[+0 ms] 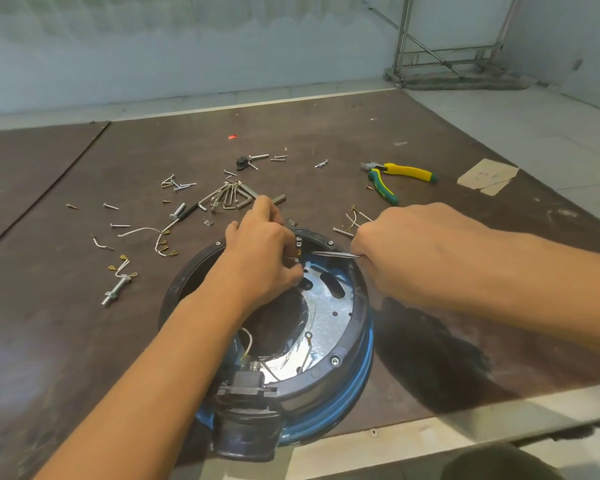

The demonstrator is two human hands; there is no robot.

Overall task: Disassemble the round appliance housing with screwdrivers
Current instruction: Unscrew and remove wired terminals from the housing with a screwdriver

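Observation:
The round appliance housing [347, 344] lies open side up on the brown board, with a black rim, a blue outer shell and a shiny metal plate inside. A black plug socket [246, 389] sits at its near edge. My left hand [264, 254] reaches over the far rim, its fingers curled around a small part with a wire; the part is mostly hidden. My right hand [406, 251] grips a thin metal screwdriver shaft [336, 253] that points left to the same spot by the far rim.
Loose screws, bolts and wire ends lie scattered beyond the housing, with a bunch of hex keys [227, 197]. Yellow-and-green pliers [395, 178] lie at the right, a cardboard scrap [487, 176] further right. The board's near edge runs just below the housing.

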